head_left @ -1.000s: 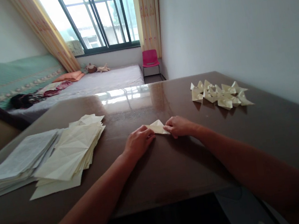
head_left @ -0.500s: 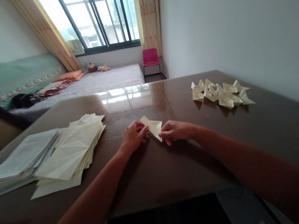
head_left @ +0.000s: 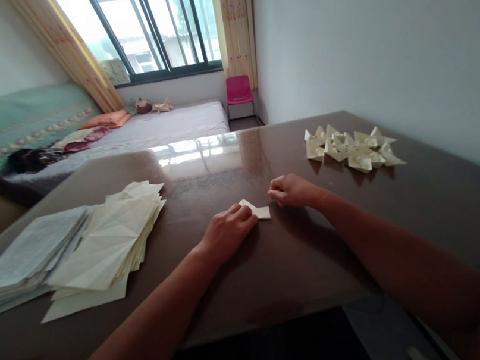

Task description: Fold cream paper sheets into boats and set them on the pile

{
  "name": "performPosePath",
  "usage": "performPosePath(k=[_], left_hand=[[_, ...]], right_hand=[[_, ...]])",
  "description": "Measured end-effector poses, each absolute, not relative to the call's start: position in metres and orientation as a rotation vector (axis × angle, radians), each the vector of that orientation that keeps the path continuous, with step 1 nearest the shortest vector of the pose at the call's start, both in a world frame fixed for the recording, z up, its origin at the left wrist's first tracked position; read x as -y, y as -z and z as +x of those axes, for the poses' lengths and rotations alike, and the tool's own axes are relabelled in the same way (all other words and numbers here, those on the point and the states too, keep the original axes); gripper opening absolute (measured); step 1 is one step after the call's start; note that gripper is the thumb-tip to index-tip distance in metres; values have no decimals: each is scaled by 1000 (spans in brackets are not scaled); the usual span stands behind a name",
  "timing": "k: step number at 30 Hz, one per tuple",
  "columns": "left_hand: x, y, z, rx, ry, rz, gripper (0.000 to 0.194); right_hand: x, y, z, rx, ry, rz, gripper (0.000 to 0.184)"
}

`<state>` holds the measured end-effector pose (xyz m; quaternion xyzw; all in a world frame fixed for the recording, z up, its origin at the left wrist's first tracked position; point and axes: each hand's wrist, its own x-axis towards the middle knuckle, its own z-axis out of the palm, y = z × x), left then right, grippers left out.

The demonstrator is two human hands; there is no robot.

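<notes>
Going left to right: the stack of greyish sheets [head_left: 28,244] and the creased cream papers [head_left: 105,242] overlapping it haven't really changed. The left grip [head_left: 234,226] has gone from the paper's edge to closing over its left part, holding it against the bench [head_left: 238,288]. That folded cream paper [head_left: 263,213], mid-bench between the hands, was tilted with its narrow strip pointing up-left half a second ago; now it sits low with a strip poking out right. The right grip [head_left: 289,189] has let go and is curled loosely just beside it, nothing showing in it. So imo only the left is steadying the fold now.

Hard to make out: the left-hand sheets are too blurry to read, the left fingers cover much of the fold so no clue about creases under there, and the right palm is hidden. The pointed folded pieces [head_left: 361,160] far right overlap too much to count.
</notes>
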<state>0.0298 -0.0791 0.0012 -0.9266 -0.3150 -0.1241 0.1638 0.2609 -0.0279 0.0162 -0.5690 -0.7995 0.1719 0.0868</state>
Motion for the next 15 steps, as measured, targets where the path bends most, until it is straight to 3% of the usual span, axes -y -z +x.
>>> performPosePath(k=[8, 15], left_hand=[[76, -2, 31, 1142, 309, -2717, 24], [66, 6, 34, 1301, 505, -2732, 39]], right_hand=[[35, -19, 258, 2456, -723, -1455, 30], [37, -17, 253, 2469, -827, -1289, 18]])
